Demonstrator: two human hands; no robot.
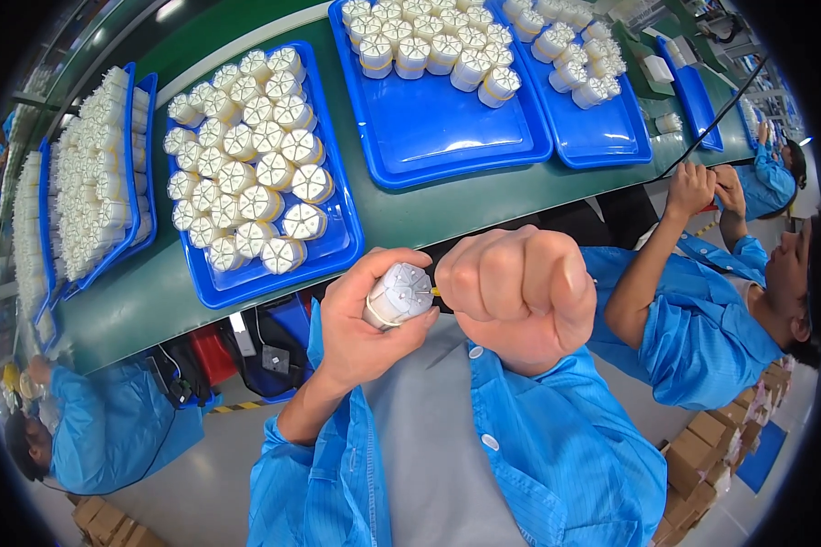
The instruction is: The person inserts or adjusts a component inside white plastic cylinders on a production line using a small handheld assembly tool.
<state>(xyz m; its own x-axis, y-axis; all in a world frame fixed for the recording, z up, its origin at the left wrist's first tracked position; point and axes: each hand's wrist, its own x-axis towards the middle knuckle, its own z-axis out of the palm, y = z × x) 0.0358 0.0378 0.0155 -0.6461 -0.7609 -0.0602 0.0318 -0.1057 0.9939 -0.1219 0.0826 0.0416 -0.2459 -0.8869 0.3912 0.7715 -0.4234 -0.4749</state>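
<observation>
In my left hand is a short white cylinder, tilted so that its wedge-divided round end faces right. My thumb and fingers wrap round its sides, and a pale band circles its lower part. My right hand is closed in a fist just to the right. From that fist a thin tool with a yellow shaft pokes out, its metal tip at the divided end of the cylinder. The tool's handle is hidden by my fingers. Beyond my left hand, a blue tray bears many similar white cylinders with yellow bands.
More blue trays of cylinders stand on the green table: a half-filled tray, another tray to its right, and stacked trays at left. Co-workers in blue sit at right and left. Cardboard boxes lie behind.
</observation>
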